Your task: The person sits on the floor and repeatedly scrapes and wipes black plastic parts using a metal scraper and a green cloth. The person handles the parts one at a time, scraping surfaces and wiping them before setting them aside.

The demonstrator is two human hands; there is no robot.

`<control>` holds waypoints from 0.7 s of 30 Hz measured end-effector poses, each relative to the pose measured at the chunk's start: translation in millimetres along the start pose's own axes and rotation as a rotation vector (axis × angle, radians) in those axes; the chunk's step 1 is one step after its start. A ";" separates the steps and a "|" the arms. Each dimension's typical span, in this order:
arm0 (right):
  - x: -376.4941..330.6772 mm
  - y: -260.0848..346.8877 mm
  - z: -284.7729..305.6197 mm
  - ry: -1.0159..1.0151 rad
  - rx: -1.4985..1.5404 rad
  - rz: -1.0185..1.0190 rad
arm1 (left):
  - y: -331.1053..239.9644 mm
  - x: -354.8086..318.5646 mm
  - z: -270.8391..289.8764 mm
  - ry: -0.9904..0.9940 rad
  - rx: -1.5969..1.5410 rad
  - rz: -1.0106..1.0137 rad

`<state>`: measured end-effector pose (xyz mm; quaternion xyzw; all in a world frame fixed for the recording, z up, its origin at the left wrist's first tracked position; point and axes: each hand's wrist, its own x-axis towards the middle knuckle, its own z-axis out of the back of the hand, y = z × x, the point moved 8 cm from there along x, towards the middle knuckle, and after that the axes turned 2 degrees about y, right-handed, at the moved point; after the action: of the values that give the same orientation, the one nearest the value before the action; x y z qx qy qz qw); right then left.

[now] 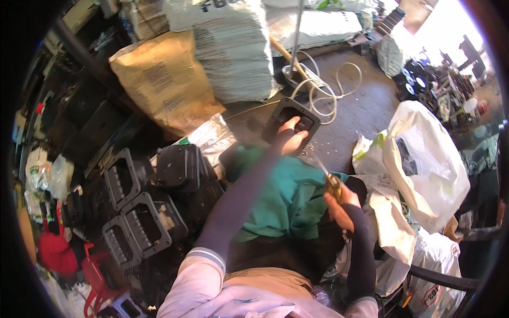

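Note:
My left hand [292, 140] reaches forward and grips a black plastic housing [280, 110], a rectangular piece with a flanged rim. Its fingers hook into the central opening. Closed round a yellow-handled tool [333, 186] is my right hand [342, 206]. The tool's thin metal shaft points up and left toward the housing without touching it; whether it is a blade or a screwdriver I cannot tell. Green cloth [281, 196] covers my lap below both hands. Several similar black housings [147, 221] are stacked to my left, open faces showing.
A brown paper sack [164, 79] and a large white sack [230, 58] stand ahead. Looped pale cable [323, 98] lies on the floor beyond the housing. To my right is an open white sack [429, 164] with dark pieces inside. A red object [55, 253] sits at far left.

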<state>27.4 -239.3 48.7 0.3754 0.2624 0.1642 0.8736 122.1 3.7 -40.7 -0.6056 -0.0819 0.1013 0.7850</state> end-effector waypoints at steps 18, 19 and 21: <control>171.6 -249.1 -58.7 0.364 0.621 -0.254 | -134.6 -342.0 81.6 0.292 0.408 -0.088; 181.3 -256.3 -59.9 0.422 0.769 -0.311 | -129.4 -371.5 95.6 0.349 0.370 -0.030; 181.3 -234.7 -70.5 0.895 1.014 -0.175 | -125.3 -425.9 129.5 0.368 0.304 0.156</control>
<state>154.1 -267.3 -227.2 0.6116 0.6723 0.0891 0.4073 -314.4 -16.1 110.8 -0.4934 0.1255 0.0610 0.8585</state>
